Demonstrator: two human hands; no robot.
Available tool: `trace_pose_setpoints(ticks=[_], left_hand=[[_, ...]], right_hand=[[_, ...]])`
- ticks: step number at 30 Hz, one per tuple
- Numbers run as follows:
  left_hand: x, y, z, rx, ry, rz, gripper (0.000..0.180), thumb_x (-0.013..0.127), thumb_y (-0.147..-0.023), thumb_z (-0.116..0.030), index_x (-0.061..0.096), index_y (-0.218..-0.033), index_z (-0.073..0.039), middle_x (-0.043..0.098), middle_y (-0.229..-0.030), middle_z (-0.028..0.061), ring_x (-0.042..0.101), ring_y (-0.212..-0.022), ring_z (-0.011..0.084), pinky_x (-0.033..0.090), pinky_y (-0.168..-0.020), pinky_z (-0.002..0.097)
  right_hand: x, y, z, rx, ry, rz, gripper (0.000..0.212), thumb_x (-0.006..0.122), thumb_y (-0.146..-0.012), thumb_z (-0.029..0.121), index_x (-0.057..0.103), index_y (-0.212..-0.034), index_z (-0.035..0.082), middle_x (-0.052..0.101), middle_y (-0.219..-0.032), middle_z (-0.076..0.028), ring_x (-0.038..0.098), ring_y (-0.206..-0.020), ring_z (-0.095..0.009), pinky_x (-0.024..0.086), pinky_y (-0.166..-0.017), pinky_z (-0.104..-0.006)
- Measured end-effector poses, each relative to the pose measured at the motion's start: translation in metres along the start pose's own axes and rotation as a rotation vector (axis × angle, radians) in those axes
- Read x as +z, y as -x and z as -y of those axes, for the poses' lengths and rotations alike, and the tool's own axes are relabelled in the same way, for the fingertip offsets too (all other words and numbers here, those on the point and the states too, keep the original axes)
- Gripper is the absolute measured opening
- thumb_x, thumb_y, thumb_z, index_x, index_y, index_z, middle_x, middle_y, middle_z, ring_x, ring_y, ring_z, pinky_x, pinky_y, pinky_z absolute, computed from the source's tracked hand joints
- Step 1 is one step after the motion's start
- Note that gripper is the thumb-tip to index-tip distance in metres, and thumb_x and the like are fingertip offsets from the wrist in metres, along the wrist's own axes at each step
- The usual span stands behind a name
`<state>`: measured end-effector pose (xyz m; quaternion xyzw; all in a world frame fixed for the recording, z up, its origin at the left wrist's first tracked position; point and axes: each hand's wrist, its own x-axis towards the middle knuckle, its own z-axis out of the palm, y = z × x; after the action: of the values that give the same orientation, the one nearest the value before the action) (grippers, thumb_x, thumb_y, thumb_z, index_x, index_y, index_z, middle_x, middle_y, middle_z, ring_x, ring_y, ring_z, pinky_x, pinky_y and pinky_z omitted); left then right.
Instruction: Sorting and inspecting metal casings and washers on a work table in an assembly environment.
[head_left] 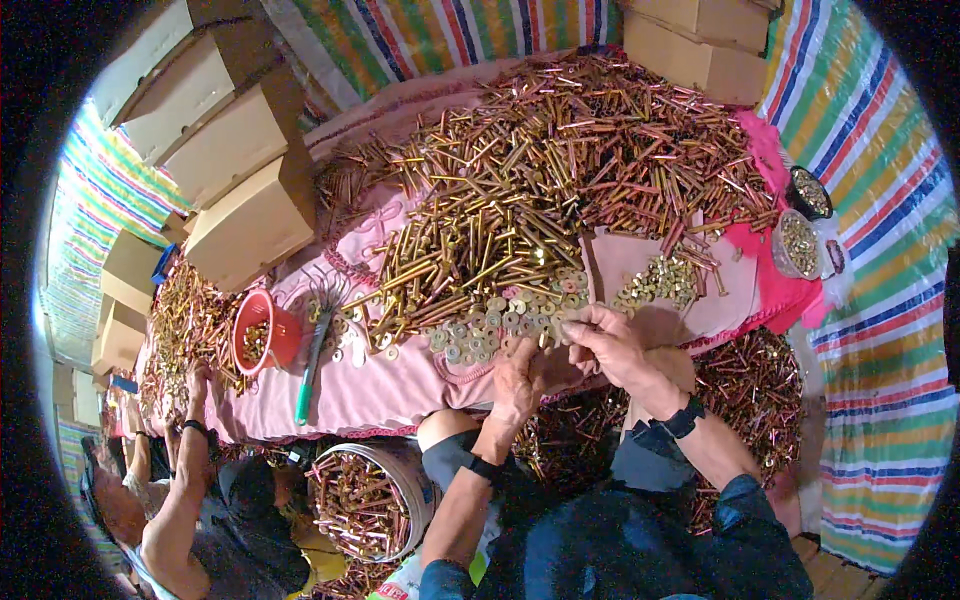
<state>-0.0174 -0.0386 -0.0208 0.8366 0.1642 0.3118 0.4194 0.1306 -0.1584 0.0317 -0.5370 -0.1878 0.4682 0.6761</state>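
Observation:
My right hand [612, 348] is raised over the near edge of the cloth-covered table, its thumb and fingers pinched together; what lies in the pinch is too small to make out. Close beside it, my left hand [517, 380] rests at the table edge with its fingers drawn together, and its fingertips hide whatever they hold. Both hands are nearest a spread of flat metal washers [480, 338]. Behind the washers rises a large heap of long brass-coloured bolts [480, 240]. To the right of the washers lies a small pile of nuts [655, 283].
On the left stand a red bowl [282, 335] and a green-handled wire rake [308, 375]. Cardboard boxes [250, 225] are stacked behind. A bucket of bolts [415, 500] stands below the table edge. Another person's arm [180, 490] reaches in at left. Tubs of small parts [799, 245] sit far right.

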Motion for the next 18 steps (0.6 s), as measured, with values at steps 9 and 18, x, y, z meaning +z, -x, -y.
trace_pose_setpoints(ticks=[9, 18], left_hand=[[0.008, -0.001, -0.001, -0.039, -0.001, 0.098, 0.016, 0.064, -0.085, -0.004, 0.054, -0.097, -0.003, 0.056, -0.085, 0.0201, 0.057, -0.079, 0.0428, 0.046, -0.066, 0.0471], [0.015, 0.007, 0.019, -0.019, 0.007, -0.042, 0.019, 0.065, -0.091, -0.007, 0.050, -0.081, -0.001, 0.051, -0.073, 0.0186, 0.052, -0.070, 0.0406, 0.042, -0.064, 0.0452]], right_hand=[[0.011, -0.004, 0.008, 0.010, 0.187, -0.041, 0.021, 0.071, -0.094, 0.020, 0.064, -0.102, 0.003, 0.065, -0.075, -0.001, 0.061, -0.055, -0.007, 0.047, -0.045, -0.0213], [-0.071, -0.067, 0.040, -0.544, 1.020, -0.360, 0.022, 0.066, -0.086, 0.014, 0.067, -0.101, -0.003, 0.071, -0.085, -0.018, 0.069, -0.084, -0.036, 0.055, -0.080, -0.0411]])
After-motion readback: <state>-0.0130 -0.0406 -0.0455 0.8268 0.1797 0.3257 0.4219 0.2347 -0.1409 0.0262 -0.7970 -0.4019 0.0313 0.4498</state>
